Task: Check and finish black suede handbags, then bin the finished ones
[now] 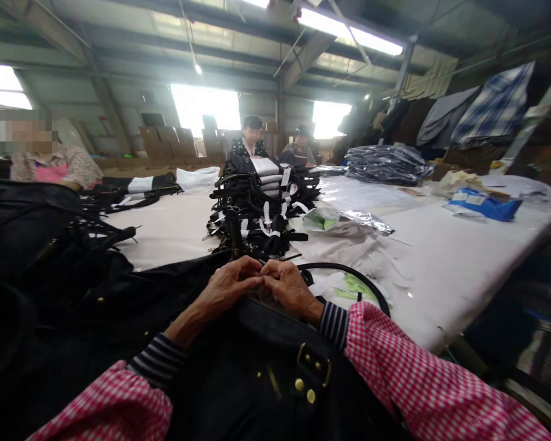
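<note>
A black bag with brass studs, a small zipper and a buckle tab lies right in front of me. My left hand and my right hand meet at its far upper edge, thumbs and fingers closed in a pinch there. The fingertips nearly touch each other, and what exactly lies between them is partly hidden. A black curved strap arches out to the right, past my right wrist. Just beyond my hands rises a pile of black bags with white wrapping on their handles.
More black bags crowd the left. On the white table lie crumpled wrapping, a blue tape dispenser and a stack of plastic-wrapped goods. One person sits at left; two others are at the far side.
</note>
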Motion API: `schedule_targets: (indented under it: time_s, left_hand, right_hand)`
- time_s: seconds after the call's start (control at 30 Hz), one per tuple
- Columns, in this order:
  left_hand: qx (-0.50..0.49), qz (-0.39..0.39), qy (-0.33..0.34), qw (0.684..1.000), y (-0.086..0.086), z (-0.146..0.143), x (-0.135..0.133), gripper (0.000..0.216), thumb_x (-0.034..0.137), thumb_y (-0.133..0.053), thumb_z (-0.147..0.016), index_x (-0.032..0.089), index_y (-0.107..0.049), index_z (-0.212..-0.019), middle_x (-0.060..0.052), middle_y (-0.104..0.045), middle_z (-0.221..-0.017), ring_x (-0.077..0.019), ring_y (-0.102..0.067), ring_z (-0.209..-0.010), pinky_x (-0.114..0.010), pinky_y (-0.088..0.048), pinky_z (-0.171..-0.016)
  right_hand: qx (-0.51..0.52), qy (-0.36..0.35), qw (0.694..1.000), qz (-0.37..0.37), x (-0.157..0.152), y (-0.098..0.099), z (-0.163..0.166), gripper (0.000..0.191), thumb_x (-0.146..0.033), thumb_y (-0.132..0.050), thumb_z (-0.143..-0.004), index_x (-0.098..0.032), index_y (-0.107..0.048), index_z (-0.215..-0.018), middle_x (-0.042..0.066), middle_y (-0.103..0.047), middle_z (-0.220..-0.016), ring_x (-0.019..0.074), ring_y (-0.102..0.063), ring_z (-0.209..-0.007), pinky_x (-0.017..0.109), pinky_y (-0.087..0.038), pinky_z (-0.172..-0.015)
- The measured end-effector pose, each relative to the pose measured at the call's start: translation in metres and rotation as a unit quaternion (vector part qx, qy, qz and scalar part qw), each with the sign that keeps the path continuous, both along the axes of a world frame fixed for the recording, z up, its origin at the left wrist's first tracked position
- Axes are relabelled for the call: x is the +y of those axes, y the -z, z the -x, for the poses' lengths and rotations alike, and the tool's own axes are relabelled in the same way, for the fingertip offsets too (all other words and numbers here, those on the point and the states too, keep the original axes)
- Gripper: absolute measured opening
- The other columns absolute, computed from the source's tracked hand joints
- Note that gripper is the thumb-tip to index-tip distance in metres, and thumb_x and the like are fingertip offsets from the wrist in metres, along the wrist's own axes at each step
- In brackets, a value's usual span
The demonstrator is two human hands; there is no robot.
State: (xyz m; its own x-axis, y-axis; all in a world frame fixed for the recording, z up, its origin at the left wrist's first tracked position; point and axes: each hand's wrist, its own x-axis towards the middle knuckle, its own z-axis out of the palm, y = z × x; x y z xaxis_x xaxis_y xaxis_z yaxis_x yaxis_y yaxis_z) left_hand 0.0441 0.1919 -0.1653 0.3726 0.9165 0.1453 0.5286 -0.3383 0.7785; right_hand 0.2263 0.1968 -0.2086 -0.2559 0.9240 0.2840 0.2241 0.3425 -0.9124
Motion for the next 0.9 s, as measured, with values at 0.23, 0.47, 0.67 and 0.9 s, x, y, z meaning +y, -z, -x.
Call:
schedule_targets:
  time_s: [0.23, 0.47, 0.67, 0.9]
  left_hand:
    - [-0.012, 0.026, -0.002, 1.0, 0.003, 0.002, -0.002, 0.023, 0.037, -0.068, -0.08, 0.017, -0.076, -0.087, -0.004, -0.075, -0.087, -0.0226, -0.066, -0.088, -0.03, -0.048, -0.083]
    - [0.063, -0.026, 0.016, 0.998, 0.011, 0.006, 0.003, 0.03, 0.044, -0.062, -0.087, 0.022, -0.081, -0.084, -0.002, -0.072, -0.084, -0.0205, -0.062, -0.089, -0.027, -0.044, -0.085]
    - [0.085, -0.025, -0.001, 0.996, 0.014, 0.008, 0.004, 0.027, 0.044, -0.064, -0.083, 0.026, -0.082, -0.089, -0.001, -0.073, -0.089, -0.0215, -0.062, -0.092, -0.028, -0.042, -0.087]
    - [-0.012, 0.009, -0.009, 1.0, 0.021, 0.007, 0.008, 0.03, 0.045, -0.065, -0.081, 0.02, -0.081, -0.085, -0.001, -0.074, -0.08, -0.0194, -0.065, -0.082, -0.026, -0.045, -0.079]
  right_hand:
    - [0.057, -0.06, 0.997, -0.001, -0.005, -0.004, 0.0, 0.009, -0.021, -0.064, -0.084, -0.017, -0.063, -0.077, -0.003, -0.062, -0.062, 0.0111, -0.057, -0.057, 0.022, -0.043, -0.058]
    - [0.027, -0.053, 0.998, 0.007, -0.003, 0.0, -0.002, 0.009, -0.025, -0.065, -0.085, -0.018, -0.064, -0.08, -0.002, -0.063, -0.062, 0.0113, -0.055, -0.055, 0.022, -0.04, -0.053]
    - [-0.033, -0.124, 0.991, 0.023, 0.008, -0.025, -0.019, 0.017, -0.03, -0.062, -0.087, -0.017, -0.065, -0.098, -0.002, -0.063, -0.07, 0.0112, -0.055, -0.054, 0.023, -0.043, -0.051]
    - [-0.424, 0.043, 0.864, -0.269, 0.084, -0.066, -0.045, 0.038, -0.002, -0.052, -0.086, -0.02, -0.069, -0.115, 0.008, -0.067, -0.112, 0.0221, -0.059, -0.104, 0.032, -0.047, -0.085]
